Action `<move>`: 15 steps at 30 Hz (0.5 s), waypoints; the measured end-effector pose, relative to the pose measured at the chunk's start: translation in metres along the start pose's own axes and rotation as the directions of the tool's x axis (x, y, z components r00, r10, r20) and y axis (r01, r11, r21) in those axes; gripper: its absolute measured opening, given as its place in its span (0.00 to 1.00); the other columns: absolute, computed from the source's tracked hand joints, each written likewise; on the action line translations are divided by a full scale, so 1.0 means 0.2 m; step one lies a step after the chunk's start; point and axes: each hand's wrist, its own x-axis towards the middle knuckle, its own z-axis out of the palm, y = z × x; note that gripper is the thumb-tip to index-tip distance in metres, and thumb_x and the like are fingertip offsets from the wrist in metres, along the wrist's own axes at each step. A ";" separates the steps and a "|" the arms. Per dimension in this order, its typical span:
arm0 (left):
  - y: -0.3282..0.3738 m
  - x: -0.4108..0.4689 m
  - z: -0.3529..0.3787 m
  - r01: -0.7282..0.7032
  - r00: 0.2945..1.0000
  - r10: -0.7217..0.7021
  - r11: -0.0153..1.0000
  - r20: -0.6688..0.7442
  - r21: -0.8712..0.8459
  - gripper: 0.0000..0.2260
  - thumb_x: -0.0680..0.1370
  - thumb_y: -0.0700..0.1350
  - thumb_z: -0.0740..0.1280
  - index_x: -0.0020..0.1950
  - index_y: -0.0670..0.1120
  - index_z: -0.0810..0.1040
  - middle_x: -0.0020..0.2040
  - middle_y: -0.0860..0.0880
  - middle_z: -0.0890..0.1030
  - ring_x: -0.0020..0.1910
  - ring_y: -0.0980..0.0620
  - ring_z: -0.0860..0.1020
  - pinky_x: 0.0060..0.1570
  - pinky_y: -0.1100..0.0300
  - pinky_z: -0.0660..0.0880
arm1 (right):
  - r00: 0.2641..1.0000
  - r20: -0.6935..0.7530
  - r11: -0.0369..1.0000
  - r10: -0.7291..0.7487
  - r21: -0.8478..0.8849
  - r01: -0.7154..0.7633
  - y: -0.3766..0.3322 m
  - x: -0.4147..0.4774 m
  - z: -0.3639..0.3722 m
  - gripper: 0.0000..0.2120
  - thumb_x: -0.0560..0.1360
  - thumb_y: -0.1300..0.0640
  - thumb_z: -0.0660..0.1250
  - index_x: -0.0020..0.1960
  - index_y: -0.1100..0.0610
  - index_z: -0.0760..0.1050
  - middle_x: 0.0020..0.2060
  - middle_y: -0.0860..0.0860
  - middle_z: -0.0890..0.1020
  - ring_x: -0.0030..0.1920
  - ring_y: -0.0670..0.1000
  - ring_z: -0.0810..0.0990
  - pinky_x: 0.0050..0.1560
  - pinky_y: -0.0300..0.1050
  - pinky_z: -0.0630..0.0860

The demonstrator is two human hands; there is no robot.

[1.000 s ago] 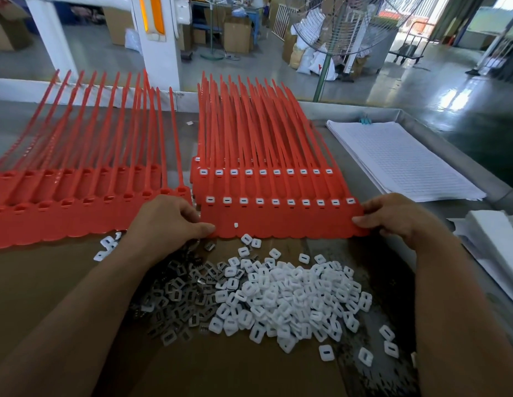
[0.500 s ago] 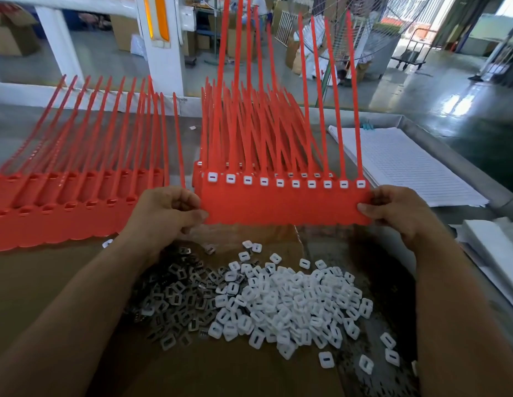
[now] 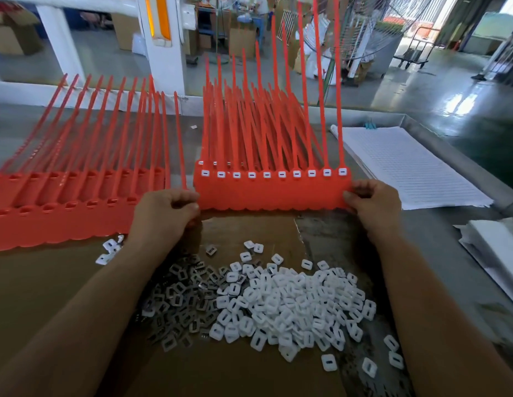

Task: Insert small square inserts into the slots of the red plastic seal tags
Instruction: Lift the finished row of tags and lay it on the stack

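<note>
A strip of joined red seal tags [image 3: 271,193] is held up off the table, its long tails pointing up. White square inserts sit in each slot along its top row. My left hand [image 3: 166,213] pinches the strip's left end and my right hand [image 3: 372,204] pinches its right end. More filled strips [image 3: 249,133] lie stacked behind it. To the left lie strips with empty slots [image 3: 63,204]. In front, a heap of white square inserts [image 3: 292,305] sits beside a heap of grey metal inserts [image 3: 180,299].
Brown cardboard [image 3: 48,287] covers the table under the heaps. A stack of lined white sheets [image 3: 407,164] lies at the right, with more white sheets [image 3: 496,247] near the right edge. The metal table rim [image 3: 461,159] runs along the right side.
Both hands lifted the filled front strip off the table and tipped it upright, its tails swinging up. It then moved back toward the stack behind.
</note>
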 end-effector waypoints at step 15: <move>0.01 -0.02 -0.01 0.088 0.996 -0.088 0.993 0.006 -0.080 0.09 0.71 0.39 0.69 0.39 0.54 0.80 0.36 0.52 0.82 0.26 0.63 0.75 0.29 0.68 0.68 | 0.967 0.000 0.934 -0.254 -0.260 0.245 -0.12 -0.09 0.00 0.05 0.72 0.59 0.68 0.47 0.52 0.81 0.39 0.42 0.78 0.41 0.41 0.75 0.43 0.28 0.66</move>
